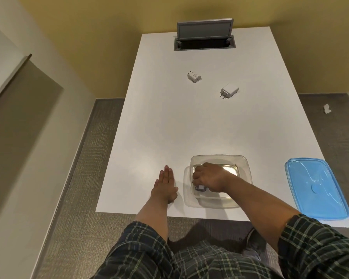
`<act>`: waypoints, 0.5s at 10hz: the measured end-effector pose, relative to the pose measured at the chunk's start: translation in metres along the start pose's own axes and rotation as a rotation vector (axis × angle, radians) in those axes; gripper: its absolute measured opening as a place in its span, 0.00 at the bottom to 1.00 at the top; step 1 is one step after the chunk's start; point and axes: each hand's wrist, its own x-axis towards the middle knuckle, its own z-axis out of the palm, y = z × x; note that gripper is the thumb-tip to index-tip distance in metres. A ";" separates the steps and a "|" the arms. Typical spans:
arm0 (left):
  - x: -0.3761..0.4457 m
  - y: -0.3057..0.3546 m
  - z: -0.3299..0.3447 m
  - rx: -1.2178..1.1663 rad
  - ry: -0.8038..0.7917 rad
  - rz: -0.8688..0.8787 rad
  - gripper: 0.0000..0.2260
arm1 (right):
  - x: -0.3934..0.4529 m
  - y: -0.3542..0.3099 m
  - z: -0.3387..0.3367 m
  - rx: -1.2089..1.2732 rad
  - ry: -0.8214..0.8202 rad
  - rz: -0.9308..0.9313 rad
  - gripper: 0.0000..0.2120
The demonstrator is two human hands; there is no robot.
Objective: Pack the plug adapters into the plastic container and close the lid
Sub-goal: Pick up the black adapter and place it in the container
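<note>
**One adapter going in, two still out on the table**

Down at the near edge of the white rectangular table [149, 127], the clear, square-cornered plastic container [248, 174] sits open, and the right hand [210, 179] is lowered inside it. Its fingers are curled together around a small grey-and-white plug adapter [200, 187] held low against the container's near-left corner; whether the adapter already rests on the floor of the container cannot be told. The left hand [165, 188] lies flat on the table just beside the container's left wall, fingers straight and pressed together, holding nothing.

Two more adapters lie well apart from the hands, toward the far end of the table. A white blocky plug adapter [194, 76] lies farther off and to the left; a white flat plug adapter with metal prongs [229, 90] lies nearer and to the right, its long axis slanted, prongs pointing down-left toward the person. Both are straight ahead of the container, so the right hand, once it lets go, looks the better placed to reach forward for them.

A translucent blue plastic lid [316, 188] waits on the table to the right of the container, apart from it, on the right hand's side.
</note>
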 end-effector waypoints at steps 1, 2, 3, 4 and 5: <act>0.000 0.001 0.001 -0.005 0.000 -0.003 0.33 | -0.003 -0.002 -0.001 -0.033 0.042 -0.030 0.10; 0.000 0.001 0.001 -0.006 0.001 -0.006 0.33 | -0.003 -0.002 0.000 -0.042 0.029 -0.028 0.09; 0.001 0.000 0.001 -0.006 -0.002 -0.006 0.34 | 0.000 -0.003 0.007 -0.015 -0.016 -0.012 0.09; 0.002 0.000 0.002 -0.004 -0.003 -0.004 0.34 | 0.000 -0.003 0.010 -0.001 -0.038 -0.006 0.08; 0.002 0.001 0.002 0.000 -0.003 -0.008 0.34 | 0.001 -0.001 0.011 -0.020 -0.009 -0.028 0.05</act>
